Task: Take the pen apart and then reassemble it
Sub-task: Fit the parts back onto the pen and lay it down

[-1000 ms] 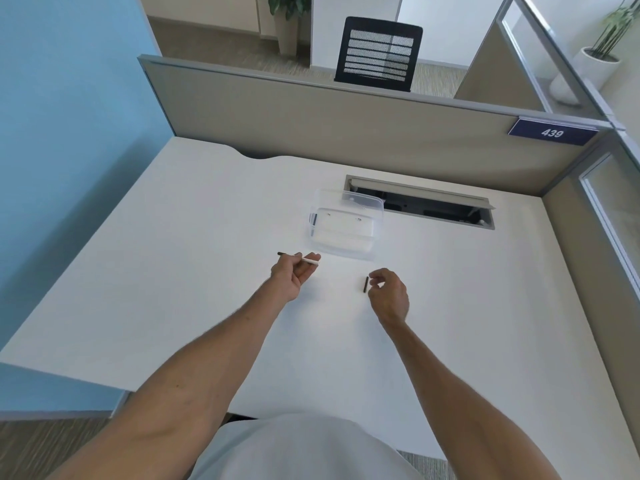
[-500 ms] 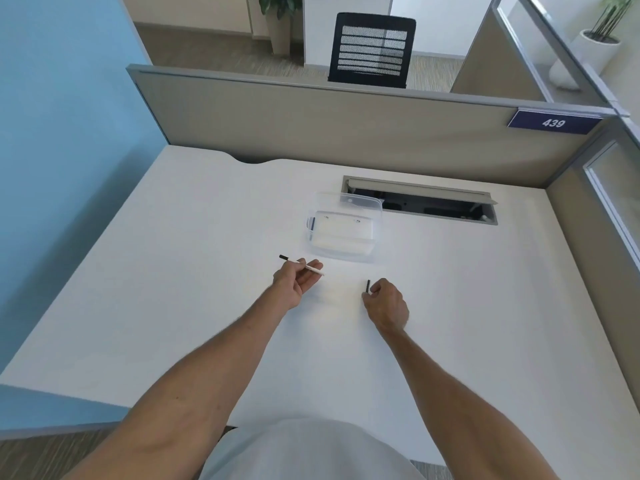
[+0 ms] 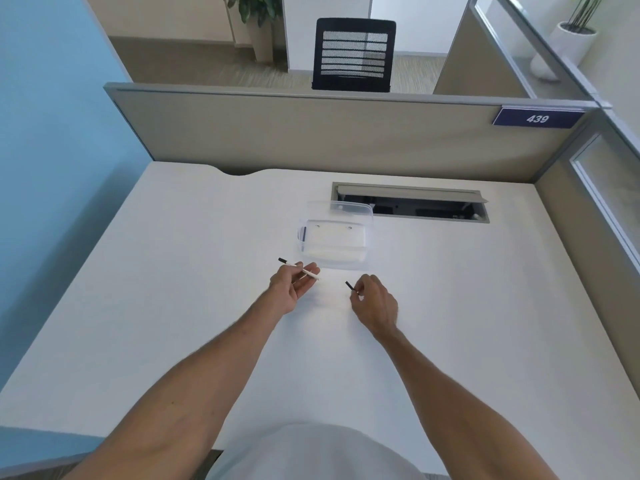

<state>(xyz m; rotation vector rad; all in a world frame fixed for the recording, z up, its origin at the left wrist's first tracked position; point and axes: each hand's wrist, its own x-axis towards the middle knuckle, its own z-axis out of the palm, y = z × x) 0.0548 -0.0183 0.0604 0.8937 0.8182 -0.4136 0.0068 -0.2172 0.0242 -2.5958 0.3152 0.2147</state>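
My left hand pinches a thin white pen body with a black end that points up and to the left. A short way to the right, my right hand grips a small black pen part between finger and thumb, its free end tilted toward the left hand. The two pieces are apart, with a gap of bare desk between them. Both hands hover low over the white desk, just in front of a clear plastic box.
The clear box stands open at mid-desk, with its lid leaning behind it. Behind it is an open cable slot in the desk. Grey partition walls close the back and right sides, a blue wall the left.
The black part in my right hand has tipped from upright to slanting toward the left hand. The white pen body has tilted slightly. Both hands stay in nearly the same place.
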